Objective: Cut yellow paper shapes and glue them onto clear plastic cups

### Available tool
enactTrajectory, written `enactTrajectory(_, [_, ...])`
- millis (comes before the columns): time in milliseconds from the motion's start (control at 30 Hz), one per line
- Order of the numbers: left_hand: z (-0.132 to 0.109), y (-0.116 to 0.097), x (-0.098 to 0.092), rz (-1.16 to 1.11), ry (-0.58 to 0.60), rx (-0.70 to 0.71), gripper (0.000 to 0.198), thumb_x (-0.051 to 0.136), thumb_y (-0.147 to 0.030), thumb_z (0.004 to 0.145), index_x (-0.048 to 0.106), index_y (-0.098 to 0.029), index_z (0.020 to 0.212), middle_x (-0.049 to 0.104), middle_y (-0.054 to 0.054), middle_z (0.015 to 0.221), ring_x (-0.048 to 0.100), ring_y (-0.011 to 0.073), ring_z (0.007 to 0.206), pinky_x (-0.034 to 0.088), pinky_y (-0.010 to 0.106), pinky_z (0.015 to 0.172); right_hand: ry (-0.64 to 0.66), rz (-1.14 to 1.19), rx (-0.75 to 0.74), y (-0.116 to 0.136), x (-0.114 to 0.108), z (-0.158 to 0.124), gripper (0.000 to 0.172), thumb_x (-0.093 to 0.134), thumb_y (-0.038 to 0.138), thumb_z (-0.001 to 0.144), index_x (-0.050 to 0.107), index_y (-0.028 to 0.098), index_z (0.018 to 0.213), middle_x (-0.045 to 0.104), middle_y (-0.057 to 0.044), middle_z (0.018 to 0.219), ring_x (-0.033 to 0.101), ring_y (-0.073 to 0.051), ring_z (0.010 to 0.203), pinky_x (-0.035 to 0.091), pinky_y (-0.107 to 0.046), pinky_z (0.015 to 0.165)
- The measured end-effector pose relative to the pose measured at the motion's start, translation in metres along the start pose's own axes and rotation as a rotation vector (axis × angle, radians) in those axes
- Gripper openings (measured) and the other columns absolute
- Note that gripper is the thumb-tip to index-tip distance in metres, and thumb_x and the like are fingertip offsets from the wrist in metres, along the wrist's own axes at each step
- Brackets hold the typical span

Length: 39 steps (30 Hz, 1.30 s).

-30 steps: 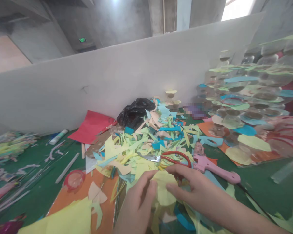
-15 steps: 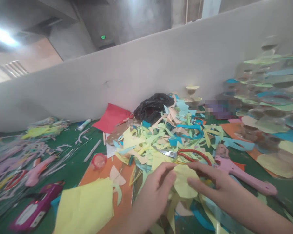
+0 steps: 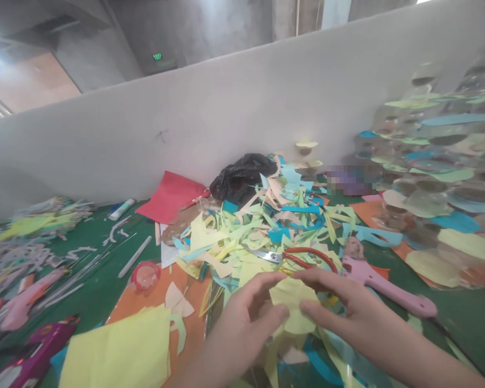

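Note:
A rounded piece of pale yellow paper (image 3: 296,308) is held between my two hands, low in the middle of the head view. My left hand (image 3: 253,307) pinches its left edge, thumb in front and fingers behind. On the right edge my right hand (image 3: 337,302) grips it the same way. Just beyond the fingers lie red-handled scissors (image 3: 307,257), their blades pointing left on a heap of paper scraps (image 3: 230,231). To the right of my right hand rests a pink glue gun (image 3: 388,285).
At lower left lie folded yellow sheets (image 3: 117,347), a magenta device (image 3: 36,355) and a roll of tape (image 3: 145,276). A black plastic bag (image 3: 242,178) and red sheet (image 3: 173,196) sit by the white partition (image 3: 226,108). Clear cups with paper discs (image 3: 440,175) stand at right.
The view has turned a little to the right, so things sit farther left. Both hands keep hold of the yellow paper, which now faces the camera slightly more.

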<state>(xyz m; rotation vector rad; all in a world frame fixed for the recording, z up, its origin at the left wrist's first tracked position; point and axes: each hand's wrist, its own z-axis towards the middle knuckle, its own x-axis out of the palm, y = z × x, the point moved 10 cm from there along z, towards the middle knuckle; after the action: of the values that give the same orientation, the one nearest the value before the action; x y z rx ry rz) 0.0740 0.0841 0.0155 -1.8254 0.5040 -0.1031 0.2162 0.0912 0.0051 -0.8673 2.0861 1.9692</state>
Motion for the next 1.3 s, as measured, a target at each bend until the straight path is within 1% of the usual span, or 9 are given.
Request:
enactTrajectory(167, [0.004, 0.001, -0.001, 0.025, -0.008, 0.099, 0.032, 0.055, -0.038, 0.091, 0.059, -0.026, 0.121, 0.066, 0.001, 0.095, 0.065, 0.0174, 0.096, 0.054, 0.031, 0.089, 0.004, -0.003, 0.004, -0.002, 0.002, 0.000, 0.041, 0.053, 0.050, 0.090, 0.059, 0.027, 0.124, 0.064, -0.005, 0.128, 0.059, -0.025, 0.118, 0.050, -0.038, 0.097])
enactTrajectory(267, [0.003, 0.000, -0.001, 0.095, -0.014, 0.171, 0.029, 0.052, -0.034, 0.093, 0.059, -0.027, 0.121, 0.069, 0.004, 0.110, 0.067, 0.0188, 0.103, 0.057, 0.032, 0.088, 0.006, -0.004, -0.034, 0.001, 0.002, 0.001, 0.038, 0.051, 0.046, 0.092, 0.058, 0.027, 0.124, 0.063, -0.005, 0.128, 0.059, -0.024, 0.119, 0.050, -0.039, 0.098])
enactTrajectory(367, [-0.005, -0.018, -0.006, 0.250, -0.078, 0.415, 0.032, 0.051, -0.023, 0.092, 0.055, -0.030, 0.124, 0.065, 0.004, 0.126, 0.064, 0.0190, 0.115, 0.057, 0.033, 0.094, 0.001, -0.068, -0.212, 0.018, 0.000, -0.001, 0.035, 0.052, 0.030, 0.093, 0.053, 0.031, 0.129, 0.061, -0.002, 0.132, 0.055, -0.020, 0.123, 0.047, -0.036, 0.104])
enactTrajectory(533, [-0.029, -0.042, 0.003, 0.807, -0.153, 0.842, 0.049, 0.044, -0.008, 0.092, 0.042, -0.025, 0.138, 0.058, 0.010, 0.138, 0.055, 0.0168, 0.128, 0.052, 0.032, 0.102, -0.133, -0.370, -0.615, 0.054, -0.009, -0.016, 0.063, 0.045, 0.001, 0.084, 0.040, 0.032, 0.138, 0.056, -0.002, 0.136, 0.050, -0.017, 0.127, 0.049, -0.033, 0.101])
enactTrajectory(867, [-0.059, -0.061, 0.027, 1.324, -0.227, 1.362, 0.022, 0.050, -0.002, 0.086, 0.059, -0.013, 0.103, 0.072, 0.013, 0.109, 0.062, 0.0217, 0.118, 0.051, 0.032, 0.103, -0.230, -0.649, -0.940, 0.072, 0.005, -0.032, 0.032, 0.050, 0.003, 0.090, 0.055, 0.015, 0.119, 0.065, -0.009, 0.114, 0.055, -0.024, 0.106, 0.051, -0.041, 0.090])
enactTrajectory(967, [-0.057, -0.057, 0.033, 1.415, -0.185, 1.390, 0.005, 0.060, -0.017, 0.088, 0.061, -0.017, 0.093, 0.072, 0.006, 0.102, 0.065, 0.0204, 0.109, 0.050, 0.034, 0.104, -0.243, -0.696, -0.987, 0.070, 0.013, -0.035, 0.021, 0.047, 0.006, 0.094, 0.059, 0.015, 0.109, 0.066, -0.008, 0.113, 0.057, -0.022, 0.103, 0.047, -0.041, 0.098])
enactTrajectory(1100, [-0.053, -0.052, 0.031, 1.385, -0.095, 1.345, 0.046, 0.049, -0.057, 0.091, 0.061, -0.015, 0.104, 0.072, 0.009, 0.103, 0.064, 0.0247, 0.108, 0.045, 0.040, 0.106, -0.251, -0.766, -1.032, 0.065, 0.023, -0.039, 0.018, 0.047, 0.008, 0.096, 0.061, 0.016, 0.104, 0.068, -0.005, 0.109, 0.058, -0.022, 0.098, 0.044, -0.042, 0.099])
enactTrajectory(1200, [-0.047, -0.049, 0.025, 1.336, -0.033, 1.298, 0.052, 0.042, -0.056, 0.094, 0.057, -0.010, 0.112, 0.071, 0.013, 0.105, 0.063, 0.0257, 0.109, 0.045, 0.041, 0.103, -0.147, -0.804, -1.015, 0.061, 0.032, -0.037, 0.006, 0.058, 0.021, 0.094, 0.061, 0.018, 0.098, 0.067, -0.002, 0.104, 0.057, -0.022, 0.095, 0.045, -0.040, 0.095])
enactTrajectory(1300, [-0.043, -0.048, 0.021, 1.317, -0.043, 1.263, 0.043, 0.037, -0.046, 0.097, 0.059, -0.011, 0.110, 0.073, 0.012, 0.102, 0.065, 0.0250, 0.102, 0.049, 0.041, 0.096, 0.004, -0.796, -0.976, 0.058, 0.038, -0.036, 0.033, 0.070, 0.051, 0.085, 0.059, 0.020, 0.089, 0.066, -0.001, 0.098, 0.056, -0.021, 0.090, 0.047, -0.038, 0.088])
